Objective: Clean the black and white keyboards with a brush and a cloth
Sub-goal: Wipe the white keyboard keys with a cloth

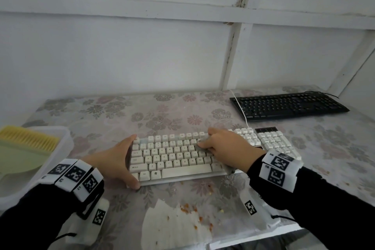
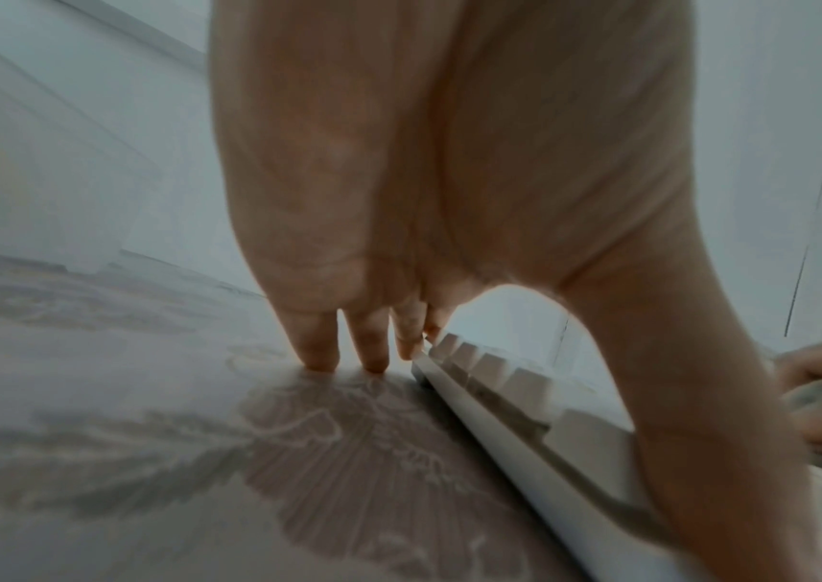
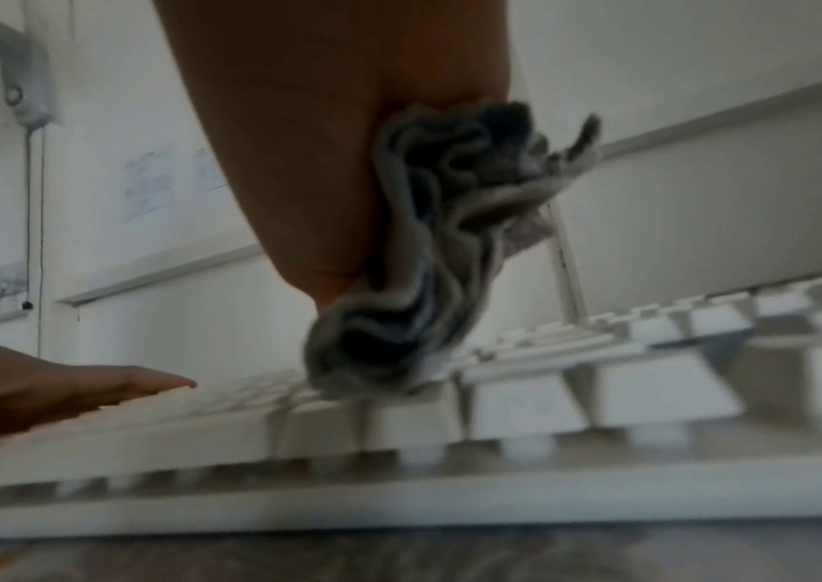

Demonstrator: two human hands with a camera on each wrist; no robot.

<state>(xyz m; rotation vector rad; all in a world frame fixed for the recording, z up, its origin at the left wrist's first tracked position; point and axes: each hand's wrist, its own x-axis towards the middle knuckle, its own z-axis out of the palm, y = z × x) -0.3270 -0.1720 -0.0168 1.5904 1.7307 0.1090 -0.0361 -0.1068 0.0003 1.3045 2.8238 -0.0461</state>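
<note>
The white keyboard (image 1: 174,158) lies in the middle of the flowered table. My left hand (image 1: 121,160) braces its left end, fingers straight along the side edge (image 2: 508,393) and thumb at the front corner. My right hand (image 1: 221,146) clutches a bunched grey cloth (image 1: 199,148) and presses it onto the upper key rows right of centre. The right wrist view shows the cloth (image 3: 423,275) hanging from the palm onto the keys (image 3: 548,401). The black keyboard (image 1: 288,105) sits at the far right, untouched. A brush (image 1: 28,142) with yellow bristles and a pale green handle rests at the left.
The brush lies in a clear plastic tub (image 1: 67,138) at the table's left edge. A white tissue (image 1: 172,227) with orange crumbs (image 1: 186,207) is spread near the front edge. A white cable (image 1: 241,109) runs across the black keyboard's left end. White walls close the back and right.
</note>
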